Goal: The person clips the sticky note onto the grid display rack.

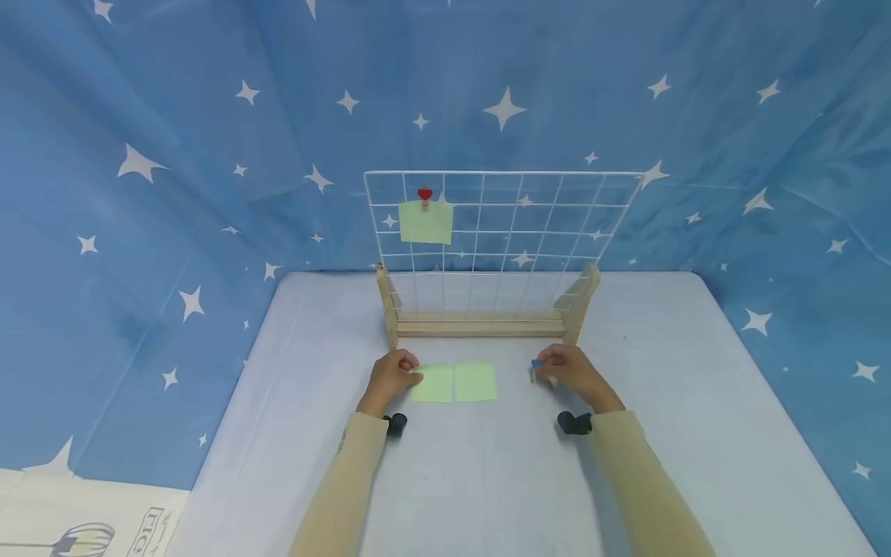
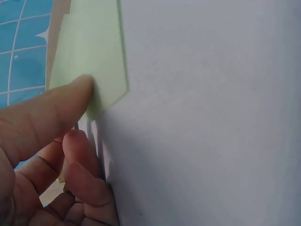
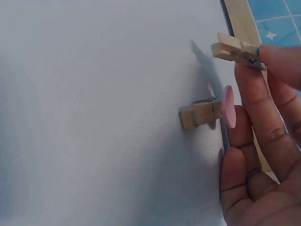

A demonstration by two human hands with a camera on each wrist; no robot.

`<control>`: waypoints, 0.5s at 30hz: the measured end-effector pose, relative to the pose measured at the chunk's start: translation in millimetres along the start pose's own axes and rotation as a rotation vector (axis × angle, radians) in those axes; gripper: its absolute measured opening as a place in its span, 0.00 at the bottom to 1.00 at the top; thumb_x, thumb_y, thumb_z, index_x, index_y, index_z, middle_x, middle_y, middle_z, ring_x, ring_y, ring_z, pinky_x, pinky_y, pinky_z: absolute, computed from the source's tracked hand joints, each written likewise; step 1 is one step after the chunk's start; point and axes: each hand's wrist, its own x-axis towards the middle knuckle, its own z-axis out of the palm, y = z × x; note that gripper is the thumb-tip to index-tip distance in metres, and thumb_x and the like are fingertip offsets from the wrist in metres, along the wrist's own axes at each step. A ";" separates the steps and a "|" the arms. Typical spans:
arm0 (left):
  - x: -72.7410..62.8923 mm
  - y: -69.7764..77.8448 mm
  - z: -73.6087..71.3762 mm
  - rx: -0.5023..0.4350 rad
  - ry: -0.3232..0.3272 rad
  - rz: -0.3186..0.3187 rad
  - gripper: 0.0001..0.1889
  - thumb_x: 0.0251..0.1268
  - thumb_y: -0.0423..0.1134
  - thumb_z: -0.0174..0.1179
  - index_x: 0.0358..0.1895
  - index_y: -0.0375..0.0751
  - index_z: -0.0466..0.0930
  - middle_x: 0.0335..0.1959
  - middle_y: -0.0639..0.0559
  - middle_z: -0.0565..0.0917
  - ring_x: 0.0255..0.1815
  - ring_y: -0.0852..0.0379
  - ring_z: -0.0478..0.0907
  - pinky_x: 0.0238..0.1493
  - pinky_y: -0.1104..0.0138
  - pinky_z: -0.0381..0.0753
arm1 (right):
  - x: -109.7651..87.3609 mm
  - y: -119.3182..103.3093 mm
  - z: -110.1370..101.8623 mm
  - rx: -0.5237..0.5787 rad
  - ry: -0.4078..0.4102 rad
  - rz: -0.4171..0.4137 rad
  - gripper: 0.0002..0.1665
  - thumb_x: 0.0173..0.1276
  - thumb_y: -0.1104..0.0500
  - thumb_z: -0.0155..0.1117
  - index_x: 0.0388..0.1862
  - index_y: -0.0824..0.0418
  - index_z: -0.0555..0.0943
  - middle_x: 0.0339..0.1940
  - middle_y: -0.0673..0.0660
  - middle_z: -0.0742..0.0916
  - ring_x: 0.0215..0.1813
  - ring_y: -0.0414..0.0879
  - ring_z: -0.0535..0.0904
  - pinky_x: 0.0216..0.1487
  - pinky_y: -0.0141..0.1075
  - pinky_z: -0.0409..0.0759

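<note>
Two light green paper notes lie side by side on the white table. My left hand (image 1: pixel 392 377) is at the outer edge of the left note (image 1: pixel 433 384). Its thumb rests on the corner of this note, while the other fingers curl loosely beside it. The second note (image 1: pixel 476 381) lies just right of the first. My right hand (image 1: pixel 567 370) pinches a small wooden clothespin (image 3: pixel 235 51) with a blue decoration between thumb and fingertips, above the table. Below it, near the curled lower fingers, is another wooden clothespin (image 3: pixel 202 114) with a pink decoration.
Behind the notes stands a white wire grid (image 1: pixel 511 232) in a wooden base (image 1: pixel 480 328). A red heart clothespin (image 1: pixel 425 197) holds a green note (image 1: pixel 426 224) at its upper left. A blue star-patterned cloth (image 1: pixel 445 93) surrounds the table (image 1: pixel 480 487).
</note>
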 end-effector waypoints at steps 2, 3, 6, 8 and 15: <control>0.4 0.1 0.4 -0.005 0.008 0.018 0.05 0.67 0.29 0.72 0.41 0.35 0.85 0.36 0.49 0.82 0.40 0.52 0.77 0.45 0.61 0.76 | -1.2 -1.5 -1.5 0.012 0.002 -0.009 0.20 0.76 0.65 0.70 0.60 0.77 0.82 0.54 0.70 0.89 0.54 0.58 0.85 0.57 0.49 0.82; 0.4 0.1 0.6 -0.007 0.010 0.027 0.04 0.68 0.29 0.71 0.41 0.35 0.85 0.37 0.48 0.83 0.41 0.51 0.79 0.46 0.60 0.78 | -1.9 -2.0 -2.4 0.021 0.001 -0.013 0.21 0.77 0.65 0.69 0.63 0.77 0.82 0.58 0.72 0.88 0.59 0.62 0.84 0.62 0.53 0.81; -0.1 0.3 0.8 -0.018 0.014 0.036 0.03 0.71 0.30 0.69 0.42 0.35 0.85 0.39 0.47 0.86 0.43 0.50 0.81 0.48 0.58 0.80 | -3.2 -2.0 -4.7 0.037 0.001 -0.020 0.23 0.81 0.63 0.66 0.67 0.76 0.81 0.66 0.73 0.85 0.68 0.66 0.80 0.73 0.59 0.73; -0.6 0.2 0.1 -0.019 0.016 0.032 0.03 0.72 0.31 0.68 0.43 0.36 0.85 0.39 0.47 0.86 0.42 0.51 0.81 0.47 0.59 0.80 | -2.9 -0.7 -5.6 0.052 0.009 -0.022 0.23 0.82 0.61 0.66 0.66 0.77 0.81 0.62 0.71 0.87 0.65 0.62 0.82 0.73 0.56 0.73; -3.5 -1.0 -5.3 -0.017 0.017 0.034 0.04 0.75 0.33 0.66 0.45 0.36 0.85 0.39 0.48 0.84 0.42 0.51 0.80 0.45 0.60 0.79 | -5.4 -0.7 -5.4 0.091 0.050 0.020 0.23 0.82 0.59 0.67 0.64 0.76 0.83 0.48 0.61 0.92 0.52 0.44 0.81 0.69 0.49 0.71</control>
